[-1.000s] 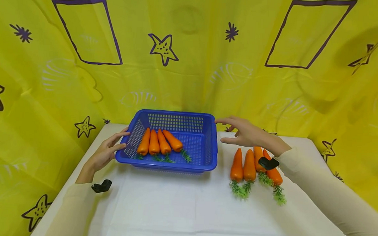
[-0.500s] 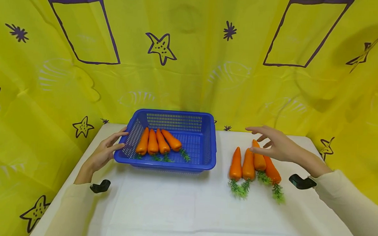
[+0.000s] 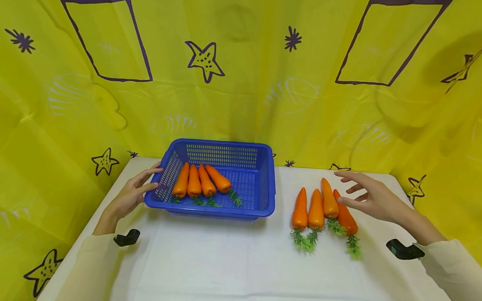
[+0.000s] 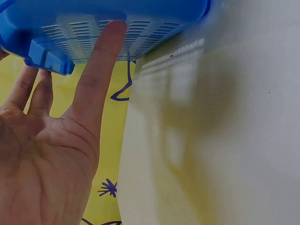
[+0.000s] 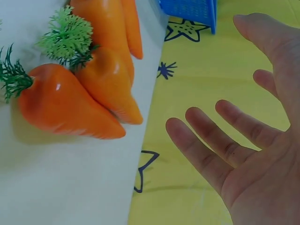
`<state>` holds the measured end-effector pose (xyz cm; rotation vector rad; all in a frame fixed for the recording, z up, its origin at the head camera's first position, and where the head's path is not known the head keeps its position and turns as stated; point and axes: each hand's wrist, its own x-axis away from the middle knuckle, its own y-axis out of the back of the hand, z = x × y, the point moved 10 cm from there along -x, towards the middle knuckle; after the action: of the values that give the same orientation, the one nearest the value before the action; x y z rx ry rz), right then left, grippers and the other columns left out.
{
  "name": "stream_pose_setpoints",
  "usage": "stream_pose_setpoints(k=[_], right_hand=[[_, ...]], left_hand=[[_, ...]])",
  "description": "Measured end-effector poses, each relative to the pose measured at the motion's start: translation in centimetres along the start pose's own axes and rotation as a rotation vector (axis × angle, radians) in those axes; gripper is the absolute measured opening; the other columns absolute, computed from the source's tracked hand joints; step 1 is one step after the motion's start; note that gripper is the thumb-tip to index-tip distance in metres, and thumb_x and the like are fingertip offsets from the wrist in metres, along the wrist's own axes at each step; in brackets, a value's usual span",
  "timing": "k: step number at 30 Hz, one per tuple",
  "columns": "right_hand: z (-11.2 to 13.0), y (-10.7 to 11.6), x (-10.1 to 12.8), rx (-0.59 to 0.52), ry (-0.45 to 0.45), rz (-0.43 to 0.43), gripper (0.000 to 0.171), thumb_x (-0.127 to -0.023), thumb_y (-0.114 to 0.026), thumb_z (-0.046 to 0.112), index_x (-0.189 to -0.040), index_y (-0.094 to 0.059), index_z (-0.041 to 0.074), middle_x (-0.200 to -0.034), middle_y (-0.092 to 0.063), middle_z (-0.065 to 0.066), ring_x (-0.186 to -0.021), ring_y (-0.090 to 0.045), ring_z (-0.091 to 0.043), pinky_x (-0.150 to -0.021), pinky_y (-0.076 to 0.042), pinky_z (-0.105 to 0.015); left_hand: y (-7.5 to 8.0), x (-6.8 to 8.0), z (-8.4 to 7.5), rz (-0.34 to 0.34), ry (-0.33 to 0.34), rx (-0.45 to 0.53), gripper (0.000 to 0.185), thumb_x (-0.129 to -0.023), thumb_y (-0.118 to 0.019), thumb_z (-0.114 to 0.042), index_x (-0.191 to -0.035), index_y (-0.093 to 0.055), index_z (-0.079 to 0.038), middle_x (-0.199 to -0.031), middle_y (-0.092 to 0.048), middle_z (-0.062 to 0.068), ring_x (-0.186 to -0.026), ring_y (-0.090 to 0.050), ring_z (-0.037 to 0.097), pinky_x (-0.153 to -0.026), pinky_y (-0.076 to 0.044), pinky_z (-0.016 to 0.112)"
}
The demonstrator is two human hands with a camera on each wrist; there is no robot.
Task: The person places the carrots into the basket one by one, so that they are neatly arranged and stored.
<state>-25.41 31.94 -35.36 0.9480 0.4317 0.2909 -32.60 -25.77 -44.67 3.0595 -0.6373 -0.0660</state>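
My left hand lies against the left side of a blue plastic basket, fingertips and thumb at its rim. The left wrist view shows the thumb straight along the slotted wall. Several orange carrots with green tops lie side by side in the basket's left half. More carrots rest on the white table to the right of the basket. My right hand hovers just right of these, fingers spread and holding nothing. Nearest to it is the rightmost carrot.
A white cloth covers the table. Behind it and at both sides hangs a yellow curtain printed with starfish and fish. Each wrist wears a small black device.
My right hand has moved from beside the basket's right rim, rightward and toward me, past the loose carrots. My left hand stays against the basket, and the carrots have not moved.
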Motion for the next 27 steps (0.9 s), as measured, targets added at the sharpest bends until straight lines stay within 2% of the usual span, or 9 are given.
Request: stream_pose_setpoints(k=[4, 11, 15, 21, 27], right_hand=[[-0.8, -0.3, 0.5, -0.012, -0.026, -0.01, 0.07, -0.09, -0.081, 0.016, -0.152, -0.049, 0.013, -0.13, -0.064, -0.016, -0.097, -0.07, -0.024, -0.073, -0.062, -0.029], [-3.0, -1.3, 1.0, -0.054, -0.13, 0.014, 0.066, -0.095, -0.076, 0.02, -0.153, -0.046, 0.01, -0.131, -0.062, -0.023, -0.101, -0.069, -0.036, -0.075, -0.06, -0.024], [-4.6, -2.2, 1.3, -0.094, -0.187, 0.057, 0.065, -0.097, -0.073, 0.021, -0.153, -0.044, 0.007, -0.134, -0.059, -0.029, -0.103, -0.068, -0.039, -0.074, -0.06, -0.026], [-6.4, -3.6, 1.8, -0.201, -0.235, 0.133, 0.066, -0.1, -0.07, 0.019, -0.155, -0.038, 0.001, -0.138, -0.051, -0.038, -0.103, -0.067, -0.042, -0.071, -0.063, -0.034], [-8.0, -5.1, 2.3, -0.324, -0.307, 0.224, 0.07, -0.099, -0.069, 0.016, -0.156, -0.032, -0.002, -0.139, -0.045, -0.041, -0.098, -0.069, -0.035, -0.074, -0.063, -0.037]], left_hand=[[-0.1, 0.0, 0.0, 0.007, -0.006, 0.006, 0.05, -0.108, -0.05, -0.008, -0.157, -0.038, -0.006, -0.174, -0.002, 0.002, -0.128, -0.054, 0.007, -0.087, -0.061, 0.037], [-0.1, -0.1, -0.1, 0.015, -0.018, 0.006, 0.05, -0.108, -0.048, -0.006, -0.157, -0.038, -0.006, -0.174, -0.001, 0.005, -0.129, -0.052, 0.007, -0.087, -0.061, 0.037], [-0.1, -0.1, -0.2, 0.015, -0.021, 0.008, 0.049, -0.108, -0.048, -0.006, -0.157, -0.039, -0.006, -0.174, -0.002, 0.004, -0.13, -0.052, 0.007, -0.086, -0.061, 0.038], [0.0, -0.1, -0.1, 0.01, -0.017, -0.003, 0.049, -0.108, -0.049, -0.007, -0.157, -0.039, -0.007, -0.174, -0.003, 0.003, -0.131, -0.049, 0.007, -0.086, -0.061, 0.037], [0.0, -0.1, -0.1, 0.008, -0.013, -0.002, 0.05, -0.108, -0.048, -0.007, -0.157, -0.039, -0.007, -0.174, -0.003, 0.003, -0.131, -0.049, 0.007, -0.087, -0.061, 0.036]])
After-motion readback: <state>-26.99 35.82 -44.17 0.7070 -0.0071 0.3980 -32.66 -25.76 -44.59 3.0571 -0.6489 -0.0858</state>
